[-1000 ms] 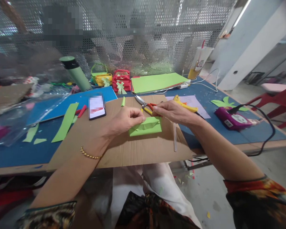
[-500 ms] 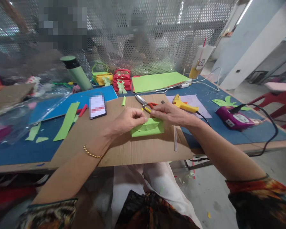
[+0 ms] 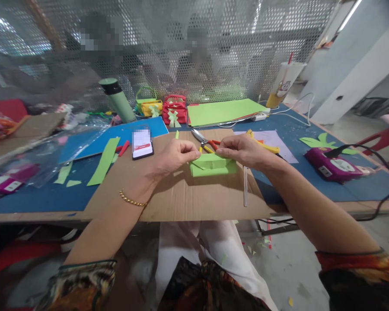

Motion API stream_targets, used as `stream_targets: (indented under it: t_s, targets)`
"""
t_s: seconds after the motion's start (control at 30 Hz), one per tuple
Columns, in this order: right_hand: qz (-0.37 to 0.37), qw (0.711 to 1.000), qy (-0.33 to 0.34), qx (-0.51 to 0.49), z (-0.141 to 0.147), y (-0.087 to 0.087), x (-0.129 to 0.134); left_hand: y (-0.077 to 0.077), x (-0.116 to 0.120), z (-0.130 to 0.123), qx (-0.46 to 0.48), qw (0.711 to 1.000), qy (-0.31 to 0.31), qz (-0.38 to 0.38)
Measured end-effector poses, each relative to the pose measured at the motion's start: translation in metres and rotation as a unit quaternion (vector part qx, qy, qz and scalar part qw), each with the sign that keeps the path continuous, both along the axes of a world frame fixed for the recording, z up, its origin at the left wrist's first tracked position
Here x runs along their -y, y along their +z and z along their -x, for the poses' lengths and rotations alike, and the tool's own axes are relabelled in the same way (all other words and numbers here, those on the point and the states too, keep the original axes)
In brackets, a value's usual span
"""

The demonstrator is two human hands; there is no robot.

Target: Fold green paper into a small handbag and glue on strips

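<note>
paper, green and folded into a small oblong packet (image 3: 213, 169), was held between the person's two hands, above the brown cardboard (image 3: 175, 203) near its middle. the left hand (image 3: 178, 156) had thumb and fingertips pinched together on the packet's upper left corner; the right hand (image 3: 239, 149) had thumb and fingers closed on its upper edge, toward the right, the hand covering part of that end. a flap with creases ran across the side facing the person.

just beyond the fingers lay snips (image 3: 199, 136) with red and yellow handles. a yellow glue gun (image 3: 269, 148), partly hidden by the right hand, rested on lilac paper (image 3: 287, 146), and a clear stick (image 3: 245, 188) lay on the cardboard, near the right wrist. a phone (image 3: 142, 146) lay left of the left hand, with a long green strip (image 3: 104, 163) further left. behind, a red paper bag (image 3: 175, 113) stood beside a yellow one (image 3: 151, 108).
</note>
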State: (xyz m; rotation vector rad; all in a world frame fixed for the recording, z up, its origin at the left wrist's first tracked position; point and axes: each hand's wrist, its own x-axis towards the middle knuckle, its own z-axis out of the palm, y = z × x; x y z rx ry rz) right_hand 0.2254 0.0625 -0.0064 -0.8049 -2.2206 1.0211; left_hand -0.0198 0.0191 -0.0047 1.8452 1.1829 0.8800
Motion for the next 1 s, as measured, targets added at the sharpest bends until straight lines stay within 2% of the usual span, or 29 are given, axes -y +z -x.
stream_targets:
  t_s: [0.1,0.23,0.33,0.47,0.53,0.63,0.7,0.8,0.87,0.93,1.0]
  targets:
    - [0.011,1.000,-0.009,0.004,0.001,-0.006,-0.005,-0.004,-0.002,0.000,0.014,1.000,0.014,0.006]
    - [0.043,0.999,0.008,0.016,0.005,-0.020,-0.014,-0.005,-0.006,0.003,0.045,0.995,0.005,0.088]
    - [0.011,0.998,0.018,0.055,0.010,-0.028,-0.017,-0.004,-0.010,0.007,0.034,0.992,0.021,0.119]
    - [-0.128,0.986,-0.084,0.073,0.014,-0.027,-0.018,-0.004,-0.013,0.013,0.011,0.993,0.091,0.069]
    - [-0.172,0.975,-0.127,0.057,0.011,-0.024,-0.020,-0.004,-0.008,0.016,0.010,0.990,0.142,0.021]
    - [-0.188,0.965,-0.176,0.048,0.005,-0.019,-0.023,-0.006,0.017,0.018,0.023,0.974,0.213,-0.075]
    - [-0.179,0.960,-0.207,0.059,0.002,-0.017,-0.023,-0.011,0.042,0.017,0.024,0.967,0.231,-0.109]
    - [-0.136,0.952,-0.258,0.092,0.001,-0.013,-0.019,-0.020,0.074,0.019,-0.008,0.972,0.206,-0.113]
    - [-0.129,0.956,-0.251,0.086,0.001,-0.009,-0.015,-0.024,0.085,0.029,-0.057,0.966,0.224,-0.119]
    - [-0.120,0.954,-0.260,0.084,0.001,-0.004,-0.011,-0.021,0.086,0.049,-0.160,0.939,0.275,-0.129]
    - [-0.114,0.950,-0.274,0.093,0.001,-0.001,-0.009,-0.014,0.080,0.077,-0.291,0.889,0.337,-0.108]
